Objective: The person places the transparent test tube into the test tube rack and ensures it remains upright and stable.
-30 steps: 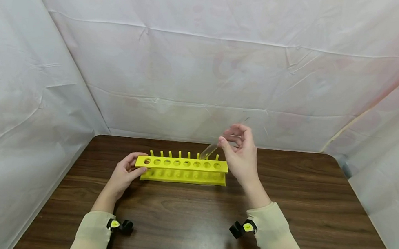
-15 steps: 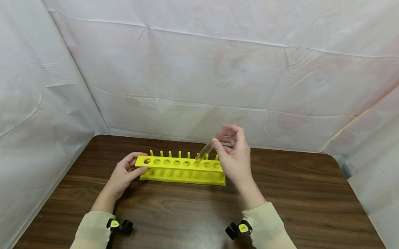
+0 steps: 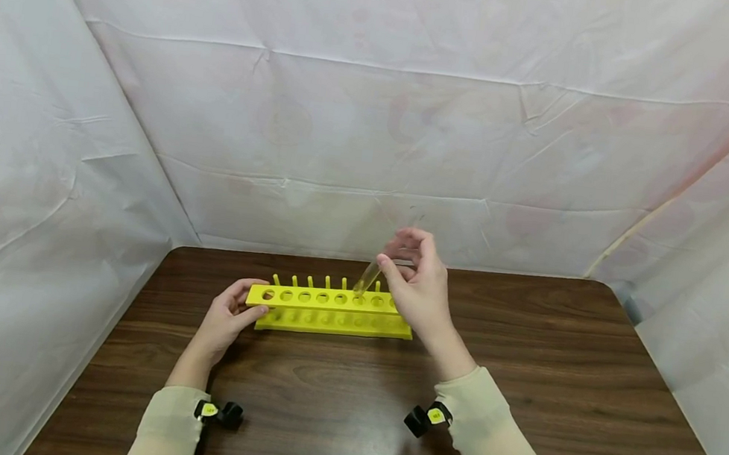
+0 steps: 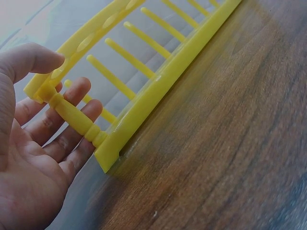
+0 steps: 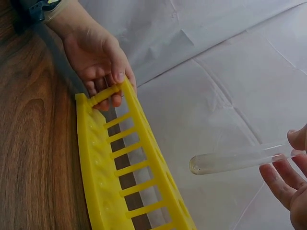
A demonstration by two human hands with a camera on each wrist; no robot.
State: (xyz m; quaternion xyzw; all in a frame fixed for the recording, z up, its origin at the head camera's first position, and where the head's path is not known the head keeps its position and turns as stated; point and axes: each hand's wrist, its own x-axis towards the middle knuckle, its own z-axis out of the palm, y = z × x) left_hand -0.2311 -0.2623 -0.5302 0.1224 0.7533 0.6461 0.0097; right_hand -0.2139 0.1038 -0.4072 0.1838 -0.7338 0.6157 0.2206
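A yellow test tube rack (image 3: pixel 327 322) with a row of round holes and a row of pegs behind stands on the table. My left hand (image 3: pixel 228 321) grips its left end; in the left wrist view the thumb lies on the top bar and the fingers (image 4: pixel 72 115) curl behind the end post. My right hand (image 3: pixel 422 283) pinches a clear glass test tube (image 3: pixel 369 276) between thumb and fingers. The tube slants, its rounded bottom low and to the left over the rack's right half. In the right wrist view that rounded end (image 5: pixel 206 164) is apart from the top bar.
The dark wood-grain table (image 3: pixel 557 370) reaches back to a pale plastic sheet (image 3: pixel 349 128) that hangs behind and on both sides. Each sleeve carries a black wrist camera, such as the right one (image 3: pixel 418 420).
My right hand has moved left with the test tube, along the rack from its right end. The left hand and the rack have stayed in place.
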